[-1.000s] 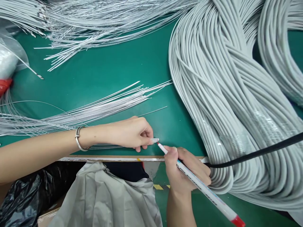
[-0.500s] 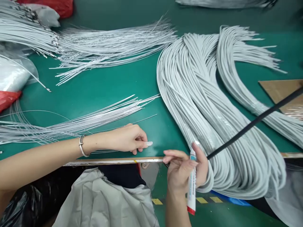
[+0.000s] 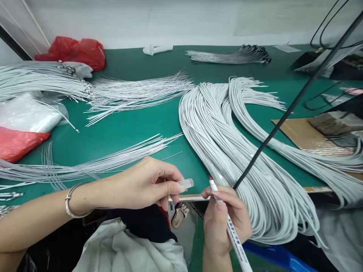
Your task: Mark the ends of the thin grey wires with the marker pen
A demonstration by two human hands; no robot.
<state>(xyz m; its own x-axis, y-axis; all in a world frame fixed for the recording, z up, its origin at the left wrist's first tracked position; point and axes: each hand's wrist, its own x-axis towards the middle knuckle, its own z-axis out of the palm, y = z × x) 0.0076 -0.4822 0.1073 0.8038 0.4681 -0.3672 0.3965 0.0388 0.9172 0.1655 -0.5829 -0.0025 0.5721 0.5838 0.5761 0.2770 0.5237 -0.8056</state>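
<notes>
My left hand (image 3: 154, 183) is closed in a pinch over the table's front edge. A short, pale bunch of what look like thin wire ends (image 3: 186, 183) sticks out to the right between thumb and fingers; the rest of it is hidden by the hand. My right hand (image 3: 227, 221) grips a white marker pen (image 3: 235, 241) with dark lettering. Its red tip points up and left, close to the wire ends but apart from them. Behind the left forearm lies a loose bundle of thin white wires (image 3: 121, 155).
A thick bundle of grey-white cables (image 3: 215, 128) hangs over the front edge at right. A black rod (image 3: 283, 117) slants across it. More white wires (image 3: 136, 92), red bags (image 3: 76, 53) and cardboard (image 3: 297, 134) lie farther off on the green table.
The view has tilted up, showing the wall. The marker has turned in my right hand, so a red tip now points up. My left hand shows more of the bunch and is nearer the marker.
</notes>
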